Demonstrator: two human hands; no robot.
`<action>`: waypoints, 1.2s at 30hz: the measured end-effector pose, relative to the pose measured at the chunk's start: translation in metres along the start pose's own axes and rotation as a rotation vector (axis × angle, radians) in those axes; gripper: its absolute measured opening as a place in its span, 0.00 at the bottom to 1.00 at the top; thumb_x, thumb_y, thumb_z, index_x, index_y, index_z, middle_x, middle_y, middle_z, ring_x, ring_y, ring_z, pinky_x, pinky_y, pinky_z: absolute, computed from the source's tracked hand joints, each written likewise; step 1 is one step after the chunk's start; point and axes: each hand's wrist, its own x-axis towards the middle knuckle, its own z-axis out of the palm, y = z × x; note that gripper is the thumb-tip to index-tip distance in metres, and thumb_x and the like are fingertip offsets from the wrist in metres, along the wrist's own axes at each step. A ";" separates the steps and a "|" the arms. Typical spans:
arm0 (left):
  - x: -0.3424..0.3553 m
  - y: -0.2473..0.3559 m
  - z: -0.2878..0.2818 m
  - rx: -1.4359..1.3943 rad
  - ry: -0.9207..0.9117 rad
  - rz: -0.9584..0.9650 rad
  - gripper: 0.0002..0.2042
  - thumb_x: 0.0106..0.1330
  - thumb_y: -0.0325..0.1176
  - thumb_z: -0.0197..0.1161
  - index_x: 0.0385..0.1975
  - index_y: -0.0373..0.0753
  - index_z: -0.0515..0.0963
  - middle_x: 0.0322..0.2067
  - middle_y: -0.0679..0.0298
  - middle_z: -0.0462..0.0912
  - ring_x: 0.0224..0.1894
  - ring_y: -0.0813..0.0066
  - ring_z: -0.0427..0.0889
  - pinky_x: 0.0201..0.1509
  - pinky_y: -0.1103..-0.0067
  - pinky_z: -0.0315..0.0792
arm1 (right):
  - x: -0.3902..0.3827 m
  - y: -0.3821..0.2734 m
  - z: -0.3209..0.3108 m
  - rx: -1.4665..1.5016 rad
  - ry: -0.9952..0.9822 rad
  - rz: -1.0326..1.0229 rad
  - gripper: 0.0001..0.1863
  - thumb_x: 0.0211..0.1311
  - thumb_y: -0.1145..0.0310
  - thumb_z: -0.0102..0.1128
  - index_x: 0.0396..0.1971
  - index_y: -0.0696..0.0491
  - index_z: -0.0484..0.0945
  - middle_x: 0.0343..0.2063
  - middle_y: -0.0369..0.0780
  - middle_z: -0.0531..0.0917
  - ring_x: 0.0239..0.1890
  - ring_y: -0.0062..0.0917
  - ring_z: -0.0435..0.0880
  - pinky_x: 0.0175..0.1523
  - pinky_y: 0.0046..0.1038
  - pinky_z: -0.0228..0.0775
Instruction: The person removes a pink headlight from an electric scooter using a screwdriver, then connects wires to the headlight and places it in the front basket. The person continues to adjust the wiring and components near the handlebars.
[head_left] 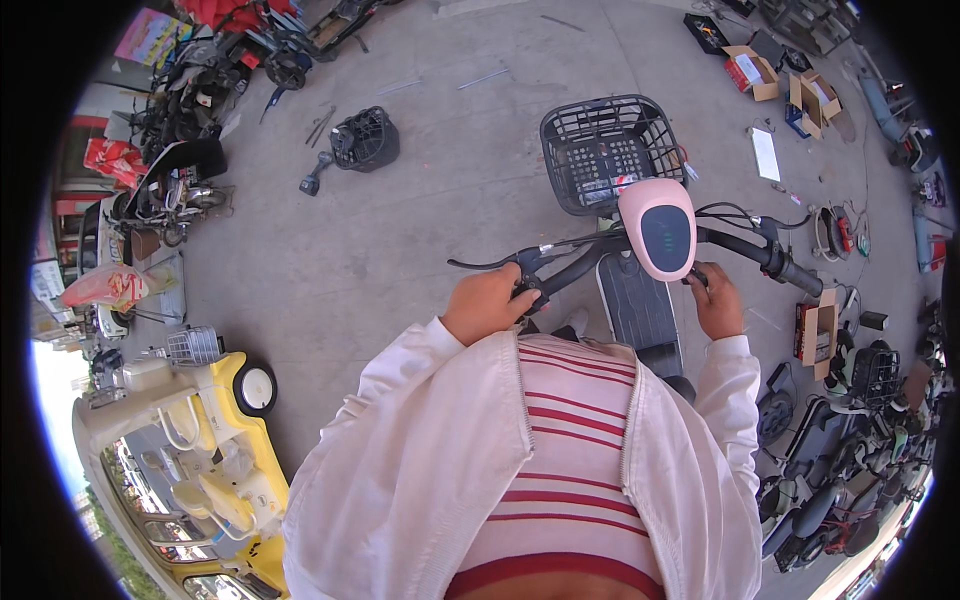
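Handlebar (580, 269) has its left end gripped inside the left hand (488, 305); right hand (718, 303) pinches 1 dark part (691, 281).

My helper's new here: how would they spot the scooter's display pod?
Find the electric scooter before the white-jacketed person. Midway along its handlebar, just behind the basket, sits the display pod. Its pale pink shell around a dark screen sets it apart from the black handlebar and basket.

From the wearer's head, the one view (a wide fisheye) faces steeply down, the handlebar (735, 246) near below.
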 end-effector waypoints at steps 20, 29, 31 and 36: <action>0.004 -0.006 0.000 0.021 -0.060 0.043 0.17 0.61 0.46 0.60 0.33 0.35 0.73 0.23 0.55 0.80 0.26 0.56 0.81 0.30 0.68 0.71 | -0.004 -0.005 0.015 -0.390 0.181 0.028 0.23 0.49 0.76 0.58 0.48 0.43 0.77 0.40 0.39 0.79 0.43 0.38 0.77 0.49 0.37 0.71; 0.009 -0.002 0.000 0.040 -0.045 0.092 0.17 0.60 0.45 0.62 0.30 0.35 0.74 0.20 0.56 0.80 0.23 0.58 0.80 0.27 0.69 0.70 | -0.010 0.001 0.023 -0.507 0.308 0.044 0.24 0.48 0.76 0.59 0.48 0.42 0.77 0.40 0.37 0.79 0.43 0.35 0.78 0.48 0.35 0.71; 0.010 -0.002 -0.001 0.056 -0.049 0.107 0.17 0.60 0.45 0.62 0.30 0.35 0.74 0.21 0.56 0.80 0.23 0.58 0.80 0.26 0.69 0.70 | -0.011 0.003 0.024 -0.495 0.315 0.045 0.25 0.48 0.76 0.59 0.49 0.42 0.77 0.40 0.38 0.79 0.42 0.36 0.78 0.47 0.36 0.71; 0.011 0.006 -0.006 0.205 0.026 0.090 0.15 0.60 0.45 0.62 0.29 0.37 0.75 0.19 0.58 0.80 0.22 0.60 0.80 0.26 0.69 0.70 | -0.017 -0.001 0.020 -0.238 0.245 0.195 0.24 0.53 0.73 0.59 0.52 0.44 0.74 0.40 0.40 0.79 0.45 0.37 0.77 0.50 0.37 0.70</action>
